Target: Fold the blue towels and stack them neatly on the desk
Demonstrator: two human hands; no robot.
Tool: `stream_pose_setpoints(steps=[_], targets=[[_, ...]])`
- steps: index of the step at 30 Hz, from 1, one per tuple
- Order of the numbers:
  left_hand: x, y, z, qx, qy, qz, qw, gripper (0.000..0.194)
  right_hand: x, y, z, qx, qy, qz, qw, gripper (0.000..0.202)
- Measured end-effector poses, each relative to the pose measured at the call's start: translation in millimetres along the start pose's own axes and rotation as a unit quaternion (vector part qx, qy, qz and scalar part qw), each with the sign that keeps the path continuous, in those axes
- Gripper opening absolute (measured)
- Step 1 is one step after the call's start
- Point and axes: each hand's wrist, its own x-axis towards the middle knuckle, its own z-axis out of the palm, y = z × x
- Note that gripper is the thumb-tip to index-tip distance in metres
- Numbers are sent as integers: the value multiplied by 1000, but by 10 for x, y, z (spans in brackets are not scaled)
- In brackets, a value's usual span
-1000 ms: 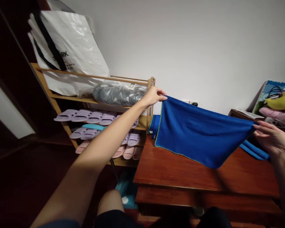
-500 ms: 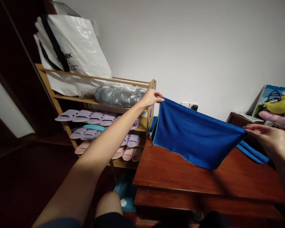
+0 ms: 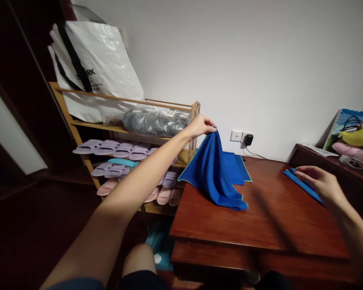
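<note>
My left hand (image 3: 202, 126) pinches a blue cloth (image 3: 212, 171) with green edging by its upper corner. The cloth hangs in folds from the fingertips, its lower end trailing on the reddish-brown wooden table (image 3: 278, 225). Another blue cloth (image 3: 236, 168) lies flat on the table behind it. My right hand (image 3: 317, 183) is off the hanging cloth, with fingers bent and slightly apart. Close behind its fingertips is a narrow folded blue cloth (image 3: 305, 188) on the table's right side, partly hidden by the hand.
Left of the table stands a wooden shoe rack (image 3: 121, 95) with purple and pink slippers (image 3: 139, 152). A white bag (image 3: 105, 60) and plastic-wrapped grey items (image 3: 153, 122) sit on top. A black plug (image 3: 248, 139) is in the wall socket. Yellow and pink soft things (image 3: 358, 135) lie far right.
The blue cloth was stretched between both hands. My right hand has let go of it and moved slightly left. The cloth now hangs from my left hand alone, uncovering the flat cloth behind.
</note>
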Motion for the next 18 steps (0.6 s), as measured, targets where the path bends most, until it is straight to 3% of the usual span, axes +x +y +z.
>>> stream_pose_setpoints(steps=[3,7,13,16,18], targets=[[-7,32,87,40,-6,20,999,11,-118,135,421,14,-103,-23,994,50],[-30,55,92,58,-16,39,997,10,-338,246,1148,30,-244,-65,967,48],[-86,114,48,80,-22,36,996,10,-437,367,2113,61,-281,-43,957,53],[-106,115,12,95,-21,43,994,11,-406,412,2345,67,-292,-27,954,51],[-125,93,-47,103,-16,52,993,11,-376,425,2348,65,-290,-17,955,52]])
